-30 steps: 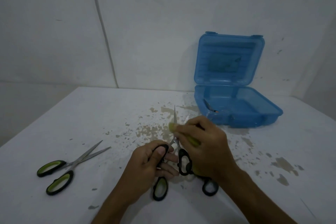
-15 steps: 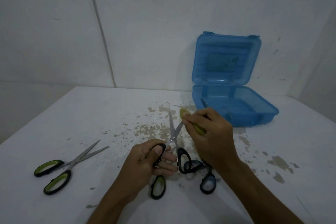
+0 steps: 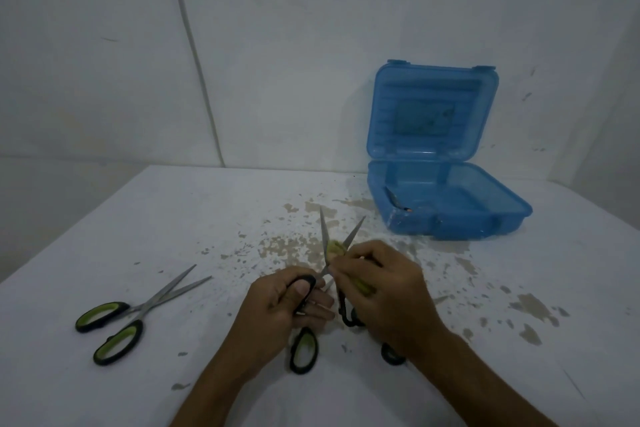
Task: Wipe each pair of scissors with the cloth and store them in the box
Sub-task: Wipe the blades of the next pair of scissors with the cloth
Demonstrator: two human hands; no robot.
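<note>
My left hand (image 3: 287,305) grips a black-handled pair of scissors (image 3: 325,239) by one handle loop, thumb through it; the blades stand apart in a V pointing away from me. My right hand (image 3: 384,291) pinches a small yellow-green cloth (image 3: 335,247) against the blades near the pivot. Under my hands lie more scissors: a green-lined black handle (image 3: 304,350) and a black loop (image 3: 393,355) peek out. A further green-handled pair (image 3: 138,312) lies at the left of the table. The blue box (image 3: 446,215) stands open at the back right, a scissor tip showing inside.
The white table (image 3: 173,218) has chipped, stained patches in the middle and on the right. A white wall rises right behind the table and box. The box lid (image 3: 433,114) stands upright against that wall.
The scissor blades have opened wider into a V. My right hand with the cloth has slid down from the blade tip toward the pivot.
</note>
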